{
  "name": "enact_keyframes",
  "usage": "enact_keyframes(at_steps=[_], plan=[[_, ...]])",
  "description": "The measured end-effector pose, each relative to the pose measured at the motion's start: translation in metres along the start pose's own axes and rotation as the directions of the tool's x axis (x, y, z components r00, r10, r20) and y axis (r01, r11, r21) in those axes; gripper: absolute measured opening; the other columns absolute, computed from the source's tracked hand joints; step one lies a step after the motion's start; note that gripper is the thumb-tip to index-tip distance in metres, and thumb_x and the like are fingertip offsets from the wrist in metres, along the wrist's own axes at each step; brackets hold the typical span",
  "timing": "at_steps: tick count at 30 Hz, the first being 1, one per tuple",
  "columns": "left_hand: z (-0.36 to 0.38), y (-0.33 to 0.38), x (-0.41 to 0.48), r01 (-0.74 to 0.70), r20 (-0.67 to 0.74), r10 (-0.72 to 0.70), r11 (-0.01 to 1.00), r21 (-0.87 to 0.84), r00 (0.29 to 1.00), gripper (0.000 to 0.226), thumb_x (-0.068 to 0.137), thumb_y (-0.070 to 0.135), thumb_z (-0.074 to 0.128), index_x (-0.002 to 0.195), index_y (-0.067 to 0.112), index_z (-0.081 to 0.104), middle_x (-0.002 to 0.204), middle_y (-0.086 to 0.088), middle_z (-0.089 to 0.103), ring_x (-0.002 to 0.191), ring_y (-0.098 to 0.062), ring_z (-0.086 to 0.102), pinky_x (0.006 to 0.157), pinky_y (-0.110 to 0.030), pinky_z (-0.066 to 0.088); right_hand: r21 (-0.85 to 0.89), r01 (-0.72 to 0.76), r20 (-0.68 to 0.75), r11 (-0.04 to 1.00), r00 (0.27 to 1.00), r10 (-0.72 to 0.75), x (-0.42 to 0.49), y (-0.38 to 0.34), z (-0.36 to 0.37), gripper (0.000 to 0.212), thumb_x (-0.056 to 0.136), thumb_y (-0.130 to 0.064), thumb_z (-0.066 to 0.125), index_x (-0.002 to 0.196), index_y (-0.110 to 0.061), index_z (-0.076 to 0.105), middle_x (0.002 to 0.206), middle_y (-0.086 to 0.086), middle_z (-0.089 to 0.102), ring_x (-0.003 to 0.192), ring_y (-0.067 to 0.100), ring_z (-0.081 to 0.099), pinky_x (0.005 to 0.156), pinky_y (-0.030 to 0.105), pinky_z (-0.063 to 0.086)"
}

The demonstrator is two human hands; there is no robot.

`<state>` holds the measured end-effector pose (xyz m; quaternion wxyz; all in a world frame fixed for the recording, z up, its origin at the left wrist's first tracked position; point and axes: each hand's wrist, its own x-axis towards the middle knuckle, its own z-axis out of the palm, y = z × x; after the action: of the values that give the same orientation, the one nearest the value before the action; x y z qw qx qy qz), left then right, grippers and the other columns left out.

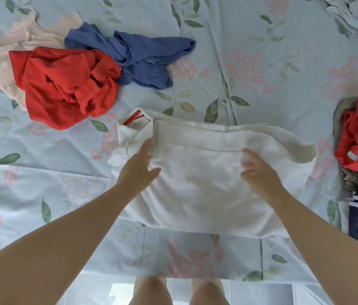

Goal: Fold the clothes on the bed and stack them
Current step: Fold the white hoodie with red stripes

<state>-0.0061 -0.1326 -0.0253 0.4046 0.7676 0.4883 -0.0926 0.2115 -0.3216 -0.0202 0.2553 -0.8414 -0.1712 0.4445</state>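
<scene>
Under both hands: white garment [206, 183], left hand [138, 168], right hand [259, 170].

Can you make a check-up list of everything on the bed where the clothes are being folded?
Surface: flowery bed sheet, wrinkled.
Job's things: white shirt partly folded in front; red top, blue top and pale pink cloth crumpled at far left; pile of clothes at right edge.
Clutter: nothing seen.
Grips: left hand and right hand lie over the white shirt, fingers loose, pinching nothing clearly.
Cables: nothing seen.
Surroundings: the person's knees below the bed edge.
</scene>
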Motion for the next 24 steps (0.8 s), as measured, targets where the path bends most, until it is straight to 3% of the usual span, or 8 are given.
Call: enact_keyframes(at_steps=[5,7,9,13,16,18,22,24], plan=[[-0.008,-0.008,0.023,0.134,-0.295,-0.057,0.959,0.248,0.954,0.092,0.082,0.017,0.063,0.150,0.032,0.004,0.151,-0.008,0.017,0.139,-0.034,0.018,0.102,-0.052,0.035,-0.197,0.072,-0.298,0.978,0.946,-0.130,0.024,-0.005,-0.010,0.077,0.086,-0.005,0.053,0.150,-0.027,0.017,0.141,0.014,0.045,0.127,0.032,0.043,0.094,0.035,0.038],[-0.011,-0.007,0.035,0.197,-0.321,-0.090,0.928,0.318,0.943,0.090,0.082,0.020,0.061,0.150,0.032,0.002,0.157,-0.004,0.000,0.144,-0.033,0.002,0.109,-0.056,0.025,-0.265,0.087,-0.369,0.960,0.911,-0.185,0.038,-0.008,-0.017,0.076,0.085,-0.005,0.053,0.150,-0.025,0.017,0.141,0.017,0.043,0.128,0.037,0.038,0.100,0.045,0.037],[-0.014,-0.005,0.048,0.183,-0.291,-0.062,0.895,0.406,0.955,0.085,0.085,0.023,0.059,0.150,0.032,0.004,0.158,-0.002,-0.005,0.144,-0.031,0.003,0.109,-0.052,0.023,-0.271,0.051,-0.368,0.961,0.917,-0.153,0.050,-0.011,-0.024,0.077,0.086,-0.005,0.050,0.150,-0.029,0.015,0.137,0.018,0.044,0.123,0.038,0.040,0.095,0.046,0.039],[-0.022,0.006,0.074,0.046,-0.173,0.056,0.843,0.536,0.983,0.065,0.093,0.034,0.053,0.148,0.030,0.019,0.157,0.001,0.006,0.131,-0.033,0.028,0.101,-0.045,0.033,-0.304,-0.035,-0.303,0.952,0.951,-0.062,0.069,-0.015,-0.038,0.070,0.091,-0.004,0.037,0.150,-0.034,0.013,0.125,0.018,0.054,0.095,0.036,0.054,0.076,0.038,0.042],[-0.018,0.015,0.090,-0.124,-0.017,0.146,0.892,0.434,0.989,0.061,0.093,0.040,0.052,0.147,0.030,0.024,0.154,0.003,0.016,0.129,-0.028,0.037,0.096,-0.045,0.042,-0.245,-0.047,-0.161,0.968,0.987,0.007,0.080,-0.017,-0.040,0.054,0.096,-0.025,0.043,0.144,-0.039,0.025,0.128,0.015,0.056,0.094,0.032,0.059,0.084,0.043,0.050],[-0.012,0.025,0.098,-0.229,0.104,0.204,0.882,0.413,0.973,0.068,0.092,0.045,0.053,0.149,0.027,0.021,0.154,0.006,0.018,0.131,-0.020,0.038,0.093,-0.041,0.045,-0.220,-0.040,-0.096,0.975,0.995,0.019,0.083,-0.016,-0.036,0.041,0.092,-0.035,0.051,0.132,-0.037,0.041,0.109,0.014,0.064,0.090,0.031,0.061,0.083,0.044,0.052],[-0.005,0.042,0.108,-0.235,0.135,0.197,0.881,0.410,0.971,0.054,0.090,0.037,0.058,0.139,0.026,0.038,0.135,0.006,0.045,0.104,-0.018,0.055,0.077,-0.029,0.041,-0.231,0.069,-0.216,0.971,0.969,-0.121,0.083,-0.010,-0.027,0.016,0.093,-0.023,0.054,0.105,-0.013,0.053,0.081,0.009,0.062,0.078,0.027,0.056,0.070,0.032,0.042],[-0.005,0.045,0.109,-0.226,0.106,0.200,0.847,0.481,0.974,0.034,0.094,0.031,0.049,0.127,0.022,0.049,0.119,0.002,0.055,0.097,-0.020,0.056,0.070,-0.029,0.037,-0.203,0.110,-0.243,0.973,0.957,-0.160,0.080,-0.008,-0.026,0.010,0.095,-0.020,0.052,0.098,-0.011,0.050,0.078,0.012,0.064,0.077,0.031,0.061,0.072,0.037,0.049]])
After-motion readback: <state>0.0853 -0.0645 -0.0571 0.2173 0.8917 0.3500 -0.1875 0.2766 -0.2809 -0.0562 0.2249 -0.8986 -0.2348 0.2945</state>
